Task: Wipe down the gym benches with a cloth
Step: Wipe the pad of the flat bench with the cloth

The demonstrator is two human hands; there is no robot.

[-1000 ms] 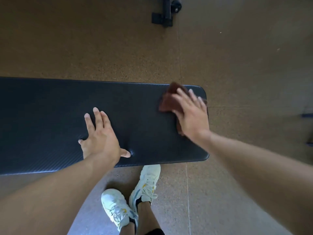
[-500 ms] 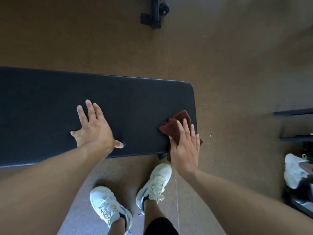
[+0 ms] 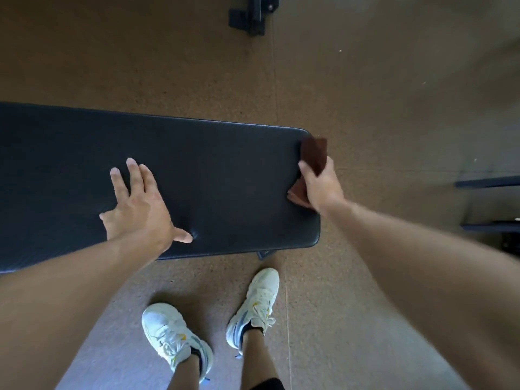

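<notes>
A black padded gym bench [image 3: 219,175] runs across the view from the left edge to its rounded right end. My left hand [image 3: 140,206] lies flat on the pad with fingers spread, the thumb pressing a dent near the front edge. My right hand [image 3: 320,184] grips a dark brown cloth [image 3: 315,153] against the bench's right end, the cloth folded over the edge near the far corner. Part of the cloth sticks out below my palm.
The floor is brown speckled rubber. A black equipment base [image 3: 253,15] stands at the top centre. Dark metal bars [image 3: 489,204] sit at the right edge. My two feet in white sneakers [image 3: 213,327] stand just in front of the bench.
My right hand has carried the cloth from the near right corner up along the bench's right end toward the far corner. The left hand stays pressed in place.
</notes>
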